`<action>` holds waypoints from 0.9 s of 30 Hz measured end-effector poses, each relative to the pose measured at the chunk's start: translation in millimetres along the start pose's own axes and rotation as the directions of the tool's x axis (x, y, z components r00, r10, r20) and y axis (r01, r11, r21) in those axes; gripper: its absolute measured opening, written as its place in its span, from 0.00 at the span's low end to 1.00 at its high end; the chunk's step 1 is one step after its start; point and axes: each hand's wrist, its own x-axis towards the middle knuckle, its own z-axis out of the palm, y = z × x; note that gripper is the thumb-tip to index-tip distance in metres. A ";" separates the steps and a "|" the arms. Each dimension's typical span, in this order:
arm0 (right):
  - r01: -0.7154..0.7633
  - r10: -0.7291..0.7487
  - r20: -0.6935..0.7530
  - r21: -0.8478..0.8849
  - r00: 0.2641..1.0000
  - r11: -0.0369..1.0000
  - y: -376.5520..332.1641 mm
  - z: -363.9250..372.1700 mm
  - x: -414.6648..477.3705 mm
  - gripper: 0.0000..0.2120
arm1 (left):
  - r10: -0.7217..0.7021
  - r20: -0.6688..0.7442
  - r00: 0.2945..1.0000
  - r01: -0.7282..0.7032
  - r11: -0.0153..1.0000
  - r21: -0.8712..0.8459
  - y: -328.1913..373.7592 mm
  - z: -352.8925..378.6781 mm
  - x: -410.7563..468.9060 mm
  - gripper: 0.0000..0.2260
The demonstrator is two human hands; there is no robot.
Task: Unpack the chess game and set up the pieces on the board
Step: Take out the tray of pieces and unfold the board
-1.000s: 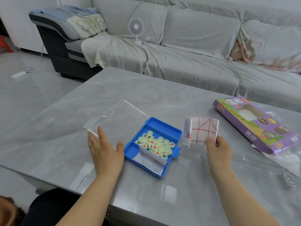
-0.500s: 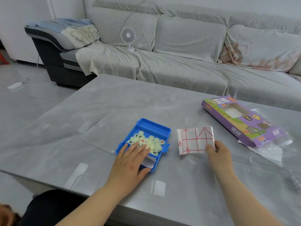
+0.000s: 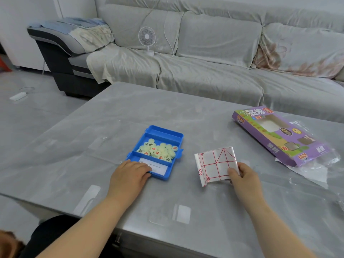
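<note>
The folded board [image 3: 216, 165] is pinched at its near right corner by the right hand [image 3: 243, 178], toward the table's [image 3: 111, 183] near edge. The left hand [image 3: 128, 176] rests on the blue tray's [image 3: 163, 131] near left corner, fingers loosely curled; nothing is gripped.

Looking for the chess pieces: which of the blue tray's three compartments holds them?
The middle compartment of the blue tray; the far one looks empty, the near one holds a paper slip.

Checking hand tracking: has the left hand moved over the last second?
Yes. The left hand went from the clear lid, left of the blue tray, rightward onto the tray's near corner.
</note>
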 end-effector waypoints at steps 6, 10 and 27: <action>-0.012 0.011 0.049 0.020 0.999 1.000 -4.5 13.8 -0.5 0.08 | -0.144 -0.035 0.989 0.144 0.990 -0.006 -39.6 -6.2 6.1 0.02; -0.028 0.024 0.066 0.067 0.998 0.997 -9.3 24.1 0.3 0.09 | -0.255 -0.008 0.967 0.251 0.956 -0.152 -48.1 -4.1 5.2 0.15; -0.126 -0.039 0.323 0.472 0.946 0.873 -50.0 33.6 -24.2 0.11 | -0.252 0.511 0.822 0.553 0.140 -0.821 64.1 -42.6 10.0 0.07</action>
